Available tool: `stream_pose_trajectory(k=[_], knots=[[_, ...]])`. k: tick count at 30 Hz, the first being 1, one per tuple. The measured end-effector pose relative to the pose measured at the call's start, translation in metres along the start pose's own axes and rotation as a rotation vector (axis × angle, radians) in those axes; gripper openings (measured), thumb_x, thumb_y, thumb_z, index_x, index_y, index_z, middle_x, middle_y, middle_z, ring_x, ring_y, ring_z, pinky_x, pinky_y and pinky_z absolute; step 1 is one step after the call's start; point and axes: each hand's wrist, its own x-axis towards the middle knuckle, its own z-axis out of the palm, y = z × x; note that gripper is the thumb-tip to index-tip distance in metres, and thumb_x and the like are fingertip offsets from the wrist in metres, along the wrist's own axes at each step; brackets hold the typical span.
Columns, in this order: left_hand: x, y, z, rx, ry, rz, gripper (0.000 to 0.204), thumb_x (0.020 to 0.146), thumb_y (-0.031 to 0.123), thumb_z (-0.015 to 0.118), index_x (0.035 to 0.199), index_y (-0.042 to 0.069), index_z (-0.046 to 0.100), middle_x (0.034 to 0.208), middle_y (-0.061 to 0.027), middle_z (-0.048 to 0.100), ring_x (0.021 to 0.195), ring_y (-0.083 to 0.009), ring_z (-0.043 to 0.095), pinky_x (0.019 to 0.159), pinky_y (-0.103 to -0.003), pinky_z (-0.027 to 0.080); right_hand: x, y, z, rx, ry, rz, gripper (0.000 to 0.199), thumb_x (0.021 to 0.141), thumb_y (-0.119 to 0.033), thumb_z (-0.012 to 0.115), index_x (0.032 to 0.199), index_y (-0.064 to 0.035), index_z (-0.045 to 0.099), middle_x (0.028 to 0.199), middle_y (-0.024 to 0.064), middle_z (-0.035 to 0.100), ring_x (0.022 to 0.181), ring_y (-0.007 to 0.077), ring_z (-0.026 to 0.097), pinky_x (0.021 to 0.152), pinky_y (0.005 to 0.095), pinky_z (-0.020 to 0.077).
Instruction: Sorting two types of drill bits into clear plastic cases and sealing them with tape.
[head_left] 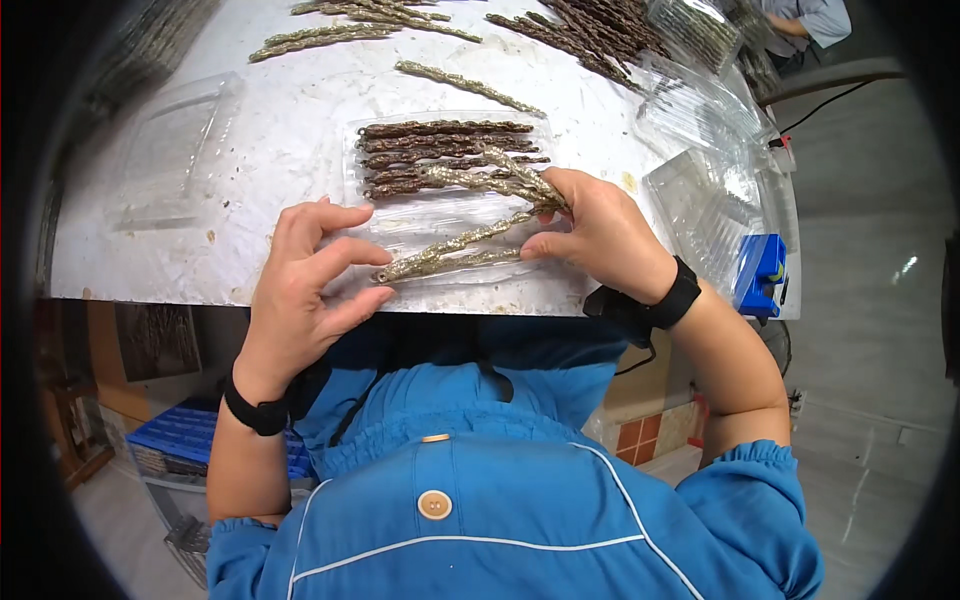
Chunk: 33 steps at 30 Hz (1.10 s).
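At the table's (250, 150) near edge, right hand (600, 235) pinches several silver twisted sticks (455, 250) in a closed grip over the clear tray (400, 215); left hand (305, 290), fingers spread open, steadies their free ends for alignment.

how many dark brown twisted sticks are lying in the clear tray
4 dark brown twisted sticks show, stacked in rows in the clear plastic tray's far half; the right hand and its gold sticks may hide others.

Glossy clear plastic tray (400, 232), rough glittery twists (455, 250), perhaps metallic.
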Motion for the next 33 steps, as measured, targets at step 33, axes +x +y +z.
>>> stream_pose_trajectory(k=[33], knots=[[-0.002, 0.001, 0.002, 0.063, -0.039, 0.016, 0.042, 0.070, 0.018, 0.082, 0.110, 0.011, 0.071, 0.124, -0.0090, 0.058, 0.114, -0.0285, 0.051, 0.099, -0.039, 0.043, -0.003, 0.002, -0.004, 0.077, 0.157, -0.100, 0.020, 0.080, -0.004, 0.070, 0.100, -0.0013, 0.068, 0.088, 0.0149, 0.067, 0.078, 0.0284, 0.064, 0.072, 0.0322, 0.0506]])
